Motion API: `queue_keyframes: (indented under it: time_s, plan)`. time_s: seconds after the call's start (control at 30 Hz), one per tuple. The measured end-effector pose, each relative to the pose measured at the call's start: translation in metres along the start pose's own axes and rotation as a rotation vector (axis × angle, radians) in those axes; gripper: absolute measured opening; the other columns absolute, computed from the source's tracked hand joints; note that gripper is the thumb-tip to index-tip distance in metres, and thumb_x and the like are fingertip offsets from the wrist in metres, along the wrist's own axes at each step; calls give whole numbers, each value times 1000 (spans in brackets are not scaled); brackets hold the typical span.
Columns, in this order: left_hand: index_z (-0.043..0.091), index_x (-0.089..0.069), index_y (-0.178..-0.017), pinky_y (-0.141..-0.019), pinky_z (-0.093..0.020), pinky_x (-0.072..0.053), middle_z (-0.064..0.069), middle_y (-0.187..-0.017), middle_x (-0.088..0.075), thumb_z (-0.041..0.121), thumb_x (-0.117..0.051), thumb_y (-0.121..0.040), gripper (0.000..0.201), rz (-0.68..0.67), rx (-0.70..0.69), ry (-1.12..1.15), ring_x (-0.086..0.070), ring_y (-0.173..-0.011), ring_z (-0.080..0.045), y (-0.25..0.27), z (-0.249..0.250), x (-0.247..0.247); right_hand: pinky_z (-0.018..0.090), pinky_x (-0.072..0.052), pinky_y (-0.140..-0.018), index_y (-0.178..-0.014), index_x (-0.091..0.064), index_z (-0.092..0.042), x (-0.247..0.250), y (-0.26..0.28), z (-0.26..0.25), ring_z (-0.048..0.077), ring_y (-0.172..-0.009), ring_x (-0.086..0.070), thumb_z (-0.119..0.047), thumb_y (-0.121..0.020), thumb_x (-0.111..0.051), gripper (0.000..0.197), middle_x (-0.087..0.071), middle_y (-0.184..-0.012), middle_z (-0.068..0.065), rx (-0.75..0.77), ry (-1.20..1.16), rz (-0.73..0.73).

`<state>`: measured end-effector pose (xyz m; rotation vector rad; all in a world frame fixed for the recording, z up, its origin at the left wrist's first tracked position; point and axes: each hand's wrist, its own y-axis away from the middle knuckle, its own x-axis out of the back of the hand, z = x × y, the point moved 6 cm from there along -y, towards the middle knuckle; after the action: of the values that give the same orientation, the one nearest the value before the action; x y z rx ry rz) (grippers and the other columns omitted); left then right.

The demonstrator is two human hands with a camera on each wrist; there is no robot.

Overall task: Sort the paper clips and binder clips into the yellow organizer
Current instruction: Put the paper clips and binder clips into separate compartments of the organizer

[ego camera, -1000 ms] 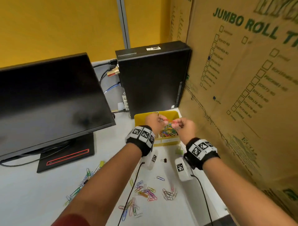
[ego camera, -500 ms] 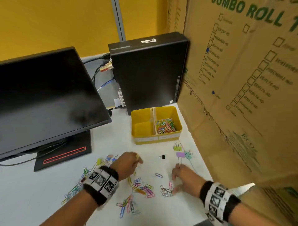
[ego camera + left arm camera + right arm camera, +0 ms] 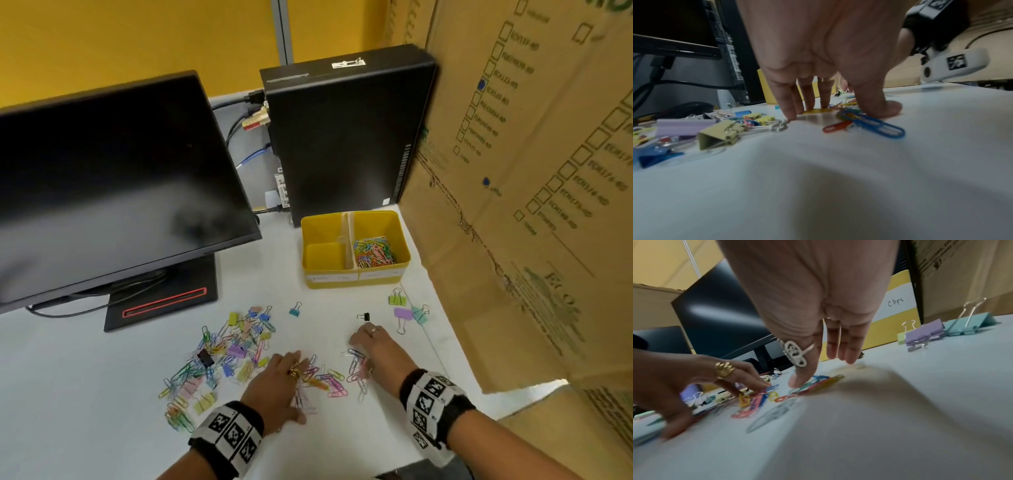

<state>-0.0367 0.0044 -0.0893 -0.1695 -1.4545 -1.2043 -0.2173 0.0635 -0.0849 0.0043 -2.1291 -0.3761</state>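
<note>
The yellow organizer [image 3: 375, 222] stands at the back; its right compartment holds paper clips [image 3: 373, 251] and its left one is bare. Loose paper clips [image 3: 329, 380] lie between my hands. My left hand [image 3: 291, 363] presses straight fingers onto them, with its thumb on a blue paper clip [image 3: 875, 125]. My right hand [image 3: 366, 342] is flat too, and its thumb [image 3: 797, 381] touches clips. A mixed heap of paper and binder clips [image 3: 226, 353] lies to the left. Green [image 3: 397, 300], purple [image 3: 403, 313] and teal [image 3: 420, 314] binder clips sit on the right.
A black monitor [image 3: 113, 185] stands at the left and a black computer tower [image 3: 342, 137] behind the organizer. A tall cardboard box [image 3: 531, 205] walls in the right side. A small black binder clip [image 3: 365, 316] and a small teal one [image 3: 294, 311] lie apart.
Both hands have left the organizer and come down to the table. Since half a second ago they have settled onto the paper clips, closer to each other.
</note>
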Motion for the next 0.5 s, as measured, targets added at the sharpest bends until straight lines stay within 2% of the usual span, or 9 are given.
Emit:
queue_keyframes:
  time_s: [0.07, 0.13, 0.17, 0.27, 0.33, 0.4, 0.43, 0.47, 0.5]
  plan:
    - [20, -17, -147, -109, -34, -38, -1, -150, -24, 45, -68, -76, 91, 74, 9, 16, -23, -136, -21, -3, 1, 9, 29, -31, -109, -140, -30, -19, -5, 5, -6, 20, -140, -20, -15, -85, -59, 62, -23, -152, 4, 12, -2, -19]
    - [24, -15, -147, -106, -34, -40, -2, -144, -29, 47, -69, -73, 95, 111, 8, 37, -29, -130, -21, -7, 2, 12, 33, -17, -117, -145, -13, -24, -18, 14, -12, 24, -145, -1, -40, -80, -64, 84, -5, -157, 1, 6, 39, -172]
    - [28, -11, -147, -106, -35, -40, -3, -144, -28, 51, -70, -71, 99, 111, 5, 50, -30, -129, -22, -8, 4, 11, 36, -14, -118, -145, -10, -25, -24, 20, -15, 26, -145, 4, -44, -76, -66, 91, 0, -158, 1, -5, 82, -253]
    - [35, -13, -146, -105, -39, -41, -1, -146, -22, 55, -71, -66, 101, 88, 12, 80, -27, -130, -23, -11, 16, 4, 37, -24, -115, -144, -19, -26, -28, 29, -20, 24, -145, 2, -22, -81, -64, 77, -2, -158, 1, -23, 128, -296]
    - [31, -27, -143, -103, -34, -44, -1, -142, -26, 39, -73, -73, 84, 109, 31, 134, -29, -126, -21, -12, 22, 0, 36, -35, -109, -140, -31, -17, -29, 28, -19, 26, -141, -19, -6, -88, -51, 57, -19, -154, 8, -29, 125, -233]
    - [17, -38, -137, -92, -25, -51, -8, -135, -34, 18, -64, -85, 59, 117, 22, 128, -40, -113, -19, -15, 26, -5, 31, -48, -93, -124, -50, -8, -30, 27, -20, 27, -123, -46, 3, -83, -50, 42, -47, -135, 13, 3, 168, -166]
    - [7, -41, -132, -79, -21, -54, -16, -132, -38, 8, -55, -90, 44, 113, 8, 72, -47, -100, -17, -18, 28, -9, 24, -52, -78, -107, -61, -11, -31, 25, -18, 25, -107, -59, 3, -73, -61, 37, -62, -114, 11, 1, 190, -140]
    - [0, -42, -128, -69, -19, -54, -22, -131, -40, 2, -46, -93, 35, 130, 7, 59, -49, -87, -18, -20, 28, -10, 16, -50, -61, -84, -67, -18, -34, 24, -15, 17, -85, -66, -2, -55, -75, 34, -68, -88, 2, -7, 202, -142]
    - [-2, -43, -125, -67, -18, -53, -22, -130, -42, -1, -42, -93, 33, 121, 10, 43, -49, -85, -17, -21, 29, -11, 11, -44, -47, -63, -66, -25, -37, 24, -13, 8, -65, -65, -10, -36, -84, 37, -65, -66, -8, -33, 233, -179]
